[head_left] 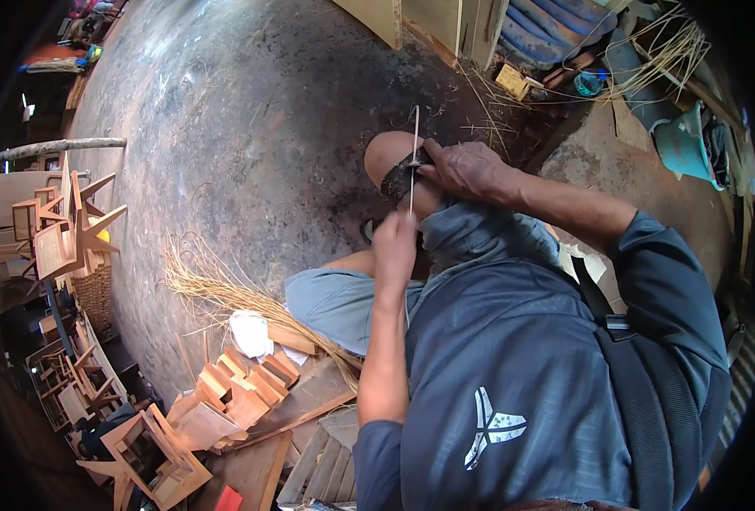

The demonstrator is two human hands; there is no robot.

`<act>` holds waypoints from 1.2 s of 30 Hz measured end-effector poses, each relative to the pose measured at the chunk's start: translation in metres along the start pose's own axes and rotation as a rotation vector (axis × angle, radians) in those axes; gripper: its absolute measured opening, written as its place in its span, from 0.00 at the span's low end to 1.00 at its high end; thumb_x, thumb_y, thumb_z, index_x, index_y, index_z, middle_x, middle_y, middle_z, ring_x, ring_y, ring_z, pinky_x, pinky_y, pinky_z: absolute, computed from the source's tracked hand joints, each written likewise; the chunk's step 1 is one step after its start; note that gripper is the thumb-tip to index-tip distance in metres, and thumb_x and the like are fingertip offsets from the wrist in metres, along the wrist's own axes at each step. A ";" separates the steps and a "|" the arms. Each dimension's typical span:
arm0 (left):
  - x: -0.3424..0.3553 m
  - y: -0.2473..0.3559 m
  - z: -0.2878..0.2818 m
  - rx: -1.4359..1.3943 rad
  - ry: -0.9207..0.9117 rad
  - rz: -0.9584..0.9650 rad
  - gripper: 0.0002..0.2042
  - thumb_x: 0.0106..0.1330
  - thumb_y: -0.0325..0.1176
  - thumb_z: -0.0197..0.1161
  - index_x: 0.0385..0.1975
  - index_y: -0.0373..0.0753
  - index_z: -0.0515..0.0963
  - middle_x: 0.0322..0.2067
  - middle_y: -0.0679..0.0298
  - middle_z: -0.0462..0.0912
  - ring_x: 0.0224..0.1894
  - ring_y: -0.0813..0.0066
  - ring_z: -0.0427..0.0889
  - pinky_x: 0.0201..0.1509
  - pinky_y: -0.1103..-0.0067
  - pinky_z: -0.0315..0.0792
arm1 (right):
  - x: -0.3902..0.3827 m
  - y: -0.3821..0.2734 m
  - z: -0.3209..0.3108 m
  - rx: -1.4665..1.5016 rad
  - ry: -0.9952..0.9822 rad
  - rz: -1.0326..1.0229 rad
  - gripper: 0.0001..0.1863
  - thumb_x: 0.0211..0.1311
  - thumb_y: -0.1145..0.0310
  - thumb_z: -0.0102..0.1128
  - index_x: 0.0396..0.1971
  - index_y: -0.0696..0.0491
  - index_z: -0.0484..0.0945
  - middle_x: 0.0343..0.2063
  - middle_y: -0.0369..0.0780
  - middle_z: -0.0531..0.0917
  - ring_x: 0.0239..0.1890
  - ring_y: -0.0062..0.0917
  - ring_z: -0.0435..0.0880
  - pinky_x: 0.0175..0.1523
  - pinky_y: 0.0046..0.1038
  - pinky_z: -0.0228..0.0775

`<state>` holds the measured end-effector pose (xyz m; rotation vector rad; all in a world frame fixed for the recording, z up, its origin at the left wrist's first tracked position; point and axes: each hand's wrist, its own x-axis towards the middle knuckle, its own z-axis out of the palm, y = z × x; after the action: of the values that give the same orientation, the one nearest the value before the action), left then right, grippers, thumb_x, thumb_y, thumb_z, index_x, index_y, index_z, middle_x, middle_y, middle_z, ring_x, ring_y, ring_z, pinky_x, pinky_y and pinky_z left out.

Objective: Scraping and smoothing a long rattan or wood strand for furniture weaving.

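Note:
A thin pale rattan strip (412, 198) runs upright over my bent knee, its free end standing up beyond the knee. Just below the knee, my left hand (394, 244) is closed in a fist around the strip's near part. A dark pad (397, 180) covers the knee under the strip. My right hand (467, 170) rests on the knee's right side, its fingers closed on a small dark blade-like tool (416, 163) that lies across the strip. The tool's handle is hidden by the fingers.
A bundle of long rattan strands (241, 298) lies to my left, beside a white cloth (250, 334) and several wooden blocks (233, 387). Wooden chair frames (75, 226) stand at the far left. A light-blue bucket (686, 146) and loose strands (671, 55) are at the far right.

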<state>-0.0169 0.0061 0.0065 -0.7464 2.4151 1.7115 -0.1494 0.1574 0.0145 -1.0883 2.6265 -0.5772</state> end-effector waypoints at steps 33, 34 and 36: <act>-0.005 0.088 -0.081 -0.420 -0.387 -0.089 0.07 0.64 0.34 0.53 0.26 0.39 0.72 0.15 0.75 0.63 0.16 0.91 0.57 0.17 0.91 0.49 | 0.010 -0.062 -0.062 1.855 -0.252 0.290 0.09 0.59 0.65 0.57 0.31 0.54 0.71 0.17 0.34 0.71 0.17 0.20 0.72 0.21 0.23 0.67; -0.004 0.084 -0.079 -0.425 -0.412 -0.094 0.07 0.64 0.34 0.53 0.26 0.39 0.72 0.15 0.76 0.63 0.16 0.91 0.57 0.17 0.91 0.49 | 0.008 -0.063 -0.064 1.791 -0.285 0.321 0.09 0.58 0.65 0.57 0.31 0.54 0.71 0.18 0.34 0.71 0.17 0.20 0.72 0.21 0.23 0.67; -0.002 0.078 -0.078 -0.409 -0.442 -0.098 0.09 0.65 0.37 0.54 0.27 0.40 0.74 0.16 0.76 0.64 0.17 0.91 0.57 0.19 0.90 0.50 | 0.006 -0.066 -0.059 1.806 -0.294 0.393 0.09 0.58 0.64 0.58 0.31 0.53 0.73 0.18 0.34 0.71 0.20 0.19 0.73 0.23 0.21 0.67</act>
<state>-0.0332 -0.0441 0.1029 -0.4443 1.7394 2.0892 -0.1345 0.1263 0.0959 -0.0018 1.0309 -1.8028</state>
